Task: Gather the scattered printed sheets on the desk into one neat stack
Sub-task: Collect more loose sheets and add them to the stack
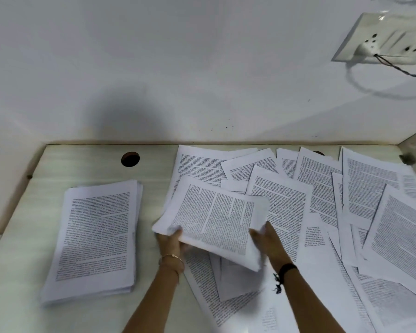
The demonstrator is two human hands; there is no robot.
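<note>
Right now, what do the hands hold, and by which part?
A bundle of white printed sheets: left hand at near-left corner, right hand at near-right edge.

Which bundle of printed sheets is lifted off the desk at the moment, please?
The middle bundle, gripped by the left hand and right hand; the neat stack and scattered sheets lie flat.

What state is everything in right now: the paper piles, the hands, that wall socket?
Stack: flat on the desk's left, roughly squared.
Held bundle: lifted, tilted.
Scattered sheets: overlapping, ungathered, on the right.
Left hand: gripping the bundle's near-left corner.
Right hand: gripping the bundle's near-right edge.
Wall socket: one plug inserted.
</note>
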